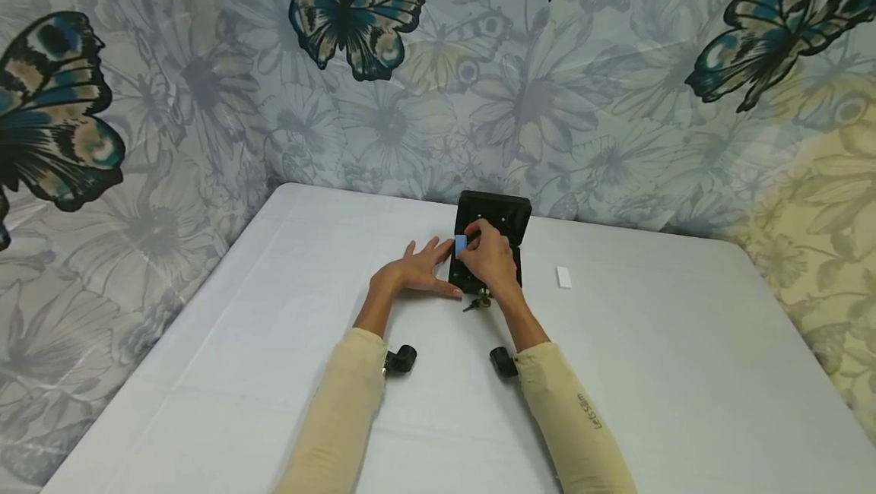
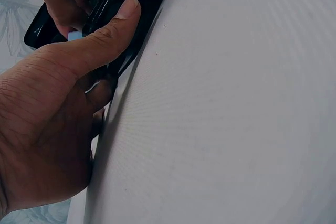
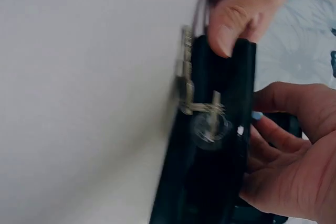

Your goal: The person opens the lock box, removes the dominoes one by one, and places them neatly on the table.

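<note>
And the right hand (image 1: 493,257) pinches the blue block (image 1: 461,244) at its nine o'clock, long axis twelve-to-six; left hand (image 1: 416,270), fingers apart, touches the black box (image 1: 498,204)!

Head view: above and behind left hand (image 1: 414,273) and right hand (image 1: 491,257), facing forward-down, well back. Wrist views: close behind each hand, looking along it, tilted sideways; both share black box (image 1: 489,205).
</note>
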`<state>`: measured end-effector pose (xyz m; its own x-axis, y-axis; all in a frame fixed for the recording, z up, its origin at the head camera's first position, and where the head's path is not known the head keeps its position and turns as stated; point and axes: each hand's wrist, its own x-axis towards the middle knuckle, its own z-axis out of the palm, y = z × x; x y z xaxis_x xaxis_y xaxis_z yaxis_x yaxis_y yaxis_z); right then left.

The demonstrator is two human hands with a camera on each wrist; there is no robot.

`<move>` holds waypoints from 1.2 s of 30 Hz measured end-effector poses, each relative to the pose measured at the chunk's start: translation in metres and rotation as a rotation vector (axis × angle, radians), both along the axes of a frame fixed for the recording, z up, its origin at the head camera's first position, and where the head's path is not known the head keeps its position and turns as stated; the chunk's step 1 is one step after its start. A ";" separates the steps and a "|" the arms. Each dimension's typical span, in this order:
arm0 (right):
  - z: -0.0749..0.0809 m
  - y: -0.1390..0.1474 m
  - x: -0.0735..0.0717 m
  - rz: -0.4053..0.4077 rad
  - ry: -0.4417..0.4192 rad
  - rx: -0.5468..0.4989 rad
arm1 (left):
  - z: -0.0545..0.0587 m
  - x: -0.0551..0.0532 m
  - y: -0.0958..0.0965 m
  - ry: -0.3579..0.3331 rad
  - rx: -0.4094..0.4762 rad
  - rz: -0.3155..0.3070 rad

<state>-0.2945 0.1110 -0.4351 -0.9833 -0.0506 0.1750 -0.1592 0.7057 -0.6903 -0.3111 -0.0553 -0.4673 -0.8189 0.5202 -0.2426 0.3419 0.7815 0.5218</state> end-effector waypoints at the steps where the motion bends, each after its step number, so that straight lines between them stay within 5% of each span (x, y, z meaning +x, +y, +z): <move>1: 0.002 0.001 0.000 0.007 0.007 -0.010 | 0.000 0.000 0.000 0.002 -0.001 0.002; 16: 0.032 0.032 0.002 0.109 -0.125 -0.341 | 0.001 0.000 -0.001 0.007 -0.008 0.000; 36: 0.040 0.039 0.003 0.108 -0.120 -0.373 | 0.001 -0.001 -0.001 -0.001 -0.010 0.002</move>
<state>-0.2910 0.1499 -0.3955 -0.9903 -0.1098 0.0850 -0.1214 0.3872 -0.9140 -0.3126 -0.0561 -0.4666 -0.8193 0.5166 -0.2488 0.3400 0.7871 0.5147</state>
